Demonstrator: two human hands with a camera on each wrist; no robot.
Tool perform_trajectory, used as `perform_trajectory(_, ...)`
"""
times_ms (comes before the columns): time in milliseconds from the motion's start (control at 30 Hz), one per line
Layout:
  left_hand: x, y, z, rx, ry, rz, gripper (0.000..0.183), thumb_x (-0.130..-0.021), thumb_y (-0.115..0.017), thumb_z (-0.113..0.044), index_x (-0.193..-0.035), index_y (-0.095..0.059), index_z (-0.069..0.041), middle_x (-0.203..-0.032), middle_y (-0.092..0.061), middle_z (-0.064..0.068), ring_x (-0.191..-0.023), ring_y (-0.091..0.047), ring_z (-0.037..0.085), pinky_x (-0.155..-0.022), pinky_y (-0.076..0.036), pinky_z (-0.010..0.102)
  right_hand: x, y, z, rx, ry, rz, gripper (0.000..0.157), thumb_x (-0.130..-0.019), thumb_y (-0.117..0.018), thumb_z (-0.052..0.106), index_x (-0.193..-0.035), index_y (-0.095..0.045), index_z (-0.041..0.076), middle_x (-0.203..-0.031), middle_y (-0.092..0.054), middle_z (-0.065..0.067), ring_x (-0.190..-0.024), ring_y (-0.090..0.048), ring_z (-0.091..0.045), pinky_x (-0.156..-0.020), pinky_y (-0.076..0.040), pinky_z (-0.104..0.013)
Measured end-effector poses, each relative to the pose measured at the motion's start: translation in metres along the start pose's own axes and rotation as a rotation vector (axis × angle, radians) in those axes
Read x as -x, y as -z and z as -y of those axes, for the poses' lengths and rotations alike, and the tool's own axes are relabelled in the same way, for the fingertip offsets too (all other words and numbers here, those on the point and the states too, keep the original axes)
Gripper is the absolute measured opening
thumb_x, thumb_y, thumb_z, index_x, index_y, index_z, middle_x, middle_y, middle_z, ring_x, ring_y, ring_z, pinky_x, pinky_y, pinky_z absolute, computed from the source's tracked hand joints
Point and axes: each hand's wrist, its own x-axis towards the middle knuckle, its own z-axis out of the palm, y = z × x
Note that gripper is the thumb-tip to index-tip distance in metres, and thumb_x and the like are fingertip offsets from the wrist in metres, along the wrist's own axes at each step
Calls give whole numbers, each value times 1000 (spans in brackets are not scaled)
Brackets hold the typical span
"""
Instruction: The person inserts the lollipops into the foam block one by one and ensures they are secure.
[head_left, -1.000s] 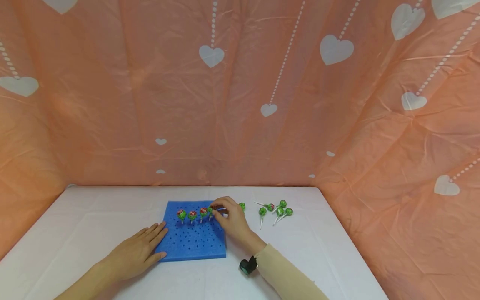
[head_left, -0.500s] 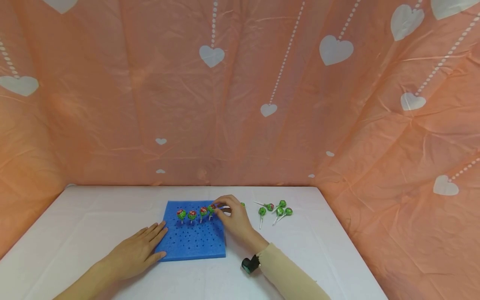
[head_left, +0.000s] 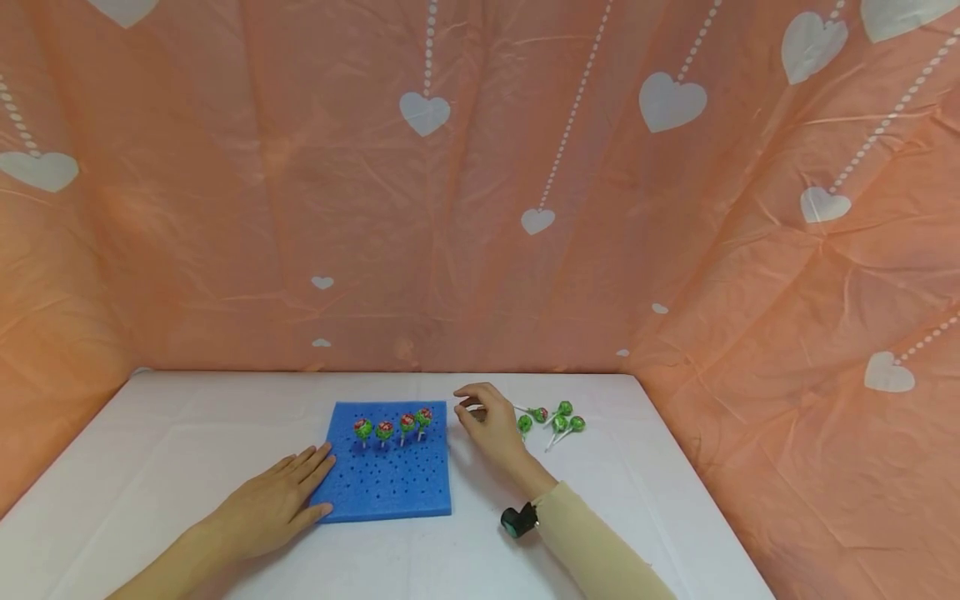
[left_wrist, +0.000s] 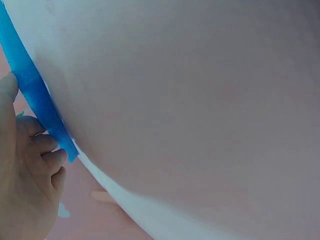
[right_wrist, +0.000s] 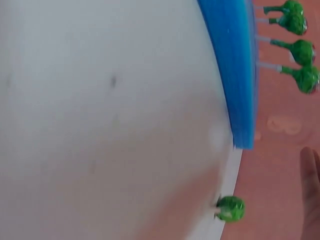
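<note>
A blue foam board (head_left: 390, 483) full of small holes lies on the table. Several lollipops in red and green wrappers stand upright in a row in it, the rightmost lollipop (head_left: 423, 417) near the board's right edge. My left hand (head_left: 281, 504) rests with straight fingers against the board's left edge; the left wrist view shows its fingertips at the foam's side. Just right of the board my right hand (head_left: 495, 429) hovers, thumb and fingers loosely bent and apart, holding nothing. A green lollipop (right_wrist: 230, 208) lies near it in the right wrist view, hidden behind the hand from above.
Several loose lollipops (head_left: 560, 422) lie in a cluster to the right of my right hand. A white cloth covers the table (head_left: 630, 483). An orange curtain (head_left: 480, 292) with white hearts hangs behind and along the sides.
My right hand has let go of the rightmost lollipop, which stays standing in the foam, and has moved right, off the board. The left hand has not moved.
</note>
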Motion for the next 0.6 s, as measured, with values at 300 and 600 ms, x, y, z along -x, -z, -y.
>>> perform_trajectory(300,0,1,-2,10,16,20,70,-106,-55,-50,-147,-53,6,-157,-44,27,-144,-43,48,-117,-38,61,-1,20,-13,88,-27,-29,21,-92,-74,-4,-113,-72,-2,-111,-70,-13,-92,-73,-26,-77,-64,-29)
perform_trajectory(600,0,2,-2,10,16,32,70,-105,-56,-49,-147,-53,6,-158,-44,27,-144,-43,48,-117,-37,61,-6,34,-22,225,-149,80,22,-95,-72,3,-116,-71,-1,-110,-69,-12,-92,-70,-24,-79,-63,-32)
